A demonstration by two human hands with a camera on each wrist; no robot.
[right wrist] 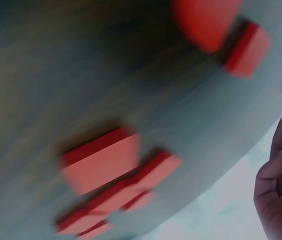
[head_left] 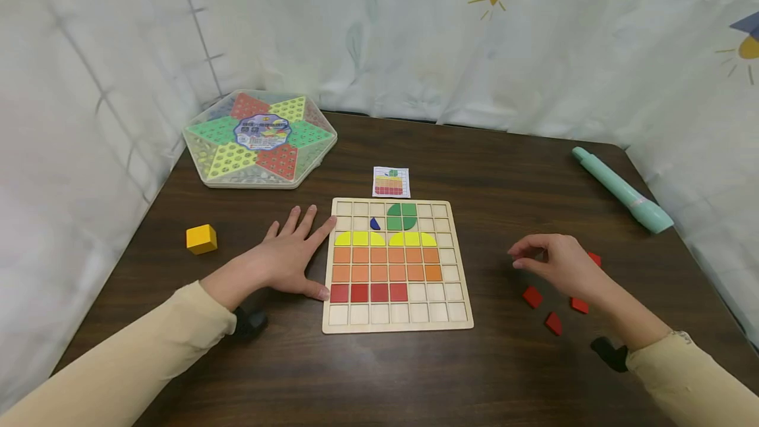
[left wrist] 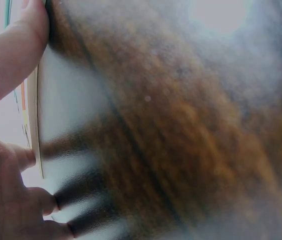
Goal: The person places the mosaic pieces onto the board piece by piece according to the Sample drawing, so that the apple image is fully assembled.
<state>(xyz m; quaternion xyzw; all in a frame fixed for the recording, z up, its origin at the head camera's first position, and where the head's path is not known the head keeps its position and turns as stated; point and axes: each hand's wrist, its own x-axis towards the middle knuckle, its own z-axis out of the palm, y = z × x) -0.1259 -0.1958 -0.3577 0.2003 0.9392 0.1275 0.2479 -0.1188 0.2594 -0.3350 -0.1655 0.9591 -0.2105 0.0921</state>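
Observation:
A wooden grid board [head_left: 435,312] carries coloured pieces: green at the top, yellow arches below, two orange rows and a partial red row [head_left: 360,293]. My left hand [head_left: 290,256] lies flat with fingers spread, thumb and index fingertip at the board's left edge. In the left wrist view its fingers [left wrist: 41,200] rest along that edge. My right hand [head_left: 563,262] hovers right of the board, fingers loosely bent, thumb and index tips close together, no piece visible between them. Several loose red pieces [head_left: 532,296] lie under and around it; the right wrist view shows red tiles [right wrist: 103,162] below the hand.
A small picture card [head_left: 391,182] lies just beyond the board. At the back left is a hexagonal star-board game box [head_left: 261,139]. A yellow block [head_left: 201,239] sits left of the left hand. A mint-green tube-shaped object [head_left: 622,190] lies at the right, near the table's edge.

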